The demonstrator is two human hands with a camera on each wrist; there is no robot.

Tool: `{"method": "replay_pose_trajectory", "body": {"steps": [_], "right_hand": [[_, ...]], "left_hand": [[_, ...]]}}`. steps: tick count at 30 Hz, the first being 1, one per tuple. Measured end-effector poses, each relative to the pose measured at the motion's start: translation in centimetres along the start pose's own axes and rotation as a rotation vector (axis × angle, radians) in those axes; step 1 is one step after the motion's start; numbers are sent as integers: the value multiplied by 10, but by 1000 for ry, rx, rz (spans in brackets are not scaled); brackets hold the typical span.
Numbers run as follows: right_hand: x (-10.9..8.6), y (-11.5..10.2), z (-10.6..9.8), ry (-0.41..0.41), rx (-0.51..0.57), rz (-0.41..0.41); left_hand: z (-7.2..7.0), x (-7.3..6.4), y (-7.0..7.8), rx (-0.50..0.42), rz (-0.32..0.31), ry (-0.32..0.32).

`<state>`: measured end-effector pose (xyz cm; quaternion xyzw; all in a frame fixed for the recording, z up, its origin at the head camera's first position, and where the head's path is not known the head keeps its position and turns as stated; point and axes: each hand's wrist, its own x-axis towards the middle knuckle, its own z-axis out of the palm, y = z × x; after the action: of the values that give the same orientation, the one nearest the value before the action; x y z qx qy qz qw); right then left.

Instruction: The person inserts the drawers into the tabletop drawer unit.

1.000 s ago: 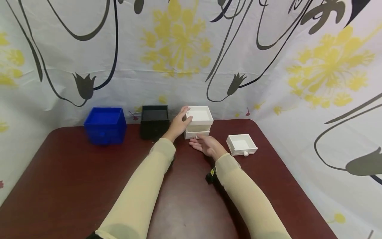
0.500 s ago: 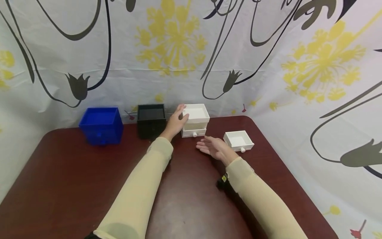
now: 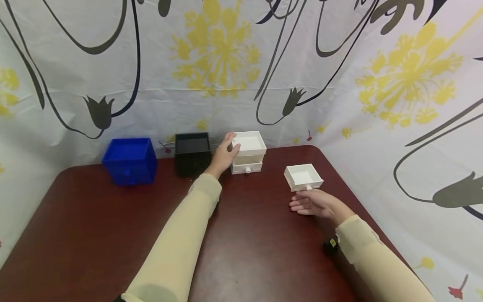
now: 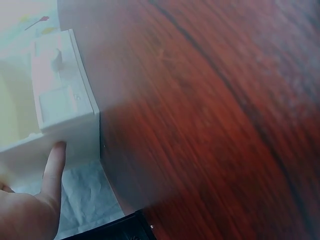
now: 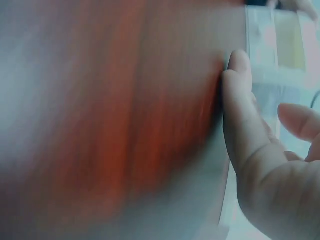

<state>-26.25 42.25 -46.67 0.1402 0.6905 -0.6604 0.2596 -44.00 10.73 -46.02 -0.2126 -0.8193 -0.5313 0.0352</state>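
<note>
My left hand (image 3: 223,156) rests against the left side of a small white drawer cabinet (image 3: 249,143). In the left wrist view its straight thumb (image 4: 54,167) presses the cabinet's side wall. The cabinet's lower drawer (image 3: 241,168) with a round knob sits in place, and above it is an open slot. A loose white drawer (image 3: 302,176) lies on the table to the right, its knob facing the front. Just in front of that drawer, my right hand (image 3: 317,204) holds nothing, fingers extended and palm turned left, partly overlapping the knob.
A black drawer cabinet (image 3: 193,156) stands left of the white one, close to my left wrist. Farther left is a blue drawer cabinet (image 3: 130,161). All stand near the back edge of the dark red wooden table (image 3: 113,235), with a patterned cloth (image 3: 226,109) hanging behind.
My right hand has moved away from the front of the white cabinet, rightward and nearer to me, to the loose drawer. My left hand has stayed on the cabinet.
</note>
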Motion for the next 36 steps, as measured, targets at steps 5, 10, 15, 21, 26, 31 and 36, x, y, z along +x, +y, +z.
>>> {"method": "replay_pose_trajectory", "body": {"steps": [5,10,15,21,26,31,36], "right_hand": [[-11,8,-23,48,104,-3],[-9,6,-40,88,140,-23],[4,1,-50,90,74,-40],[15,2,-53,96,94,-43],[15,2,-53,52,154,-61],[16,1,-41,73,240,-53],[20,-3,-19,134,361,-51]], "left_hand": [[1,0,-2,18,-9,16],[2,2,-2,25,-5,13],[1,3,-1,0,-6,16],[2,3,-3,13,-17,11],[2,1,-1,7,-16,16],[4,2,-2,20,-13,23],[4,0,-1,10,1,23]]}}
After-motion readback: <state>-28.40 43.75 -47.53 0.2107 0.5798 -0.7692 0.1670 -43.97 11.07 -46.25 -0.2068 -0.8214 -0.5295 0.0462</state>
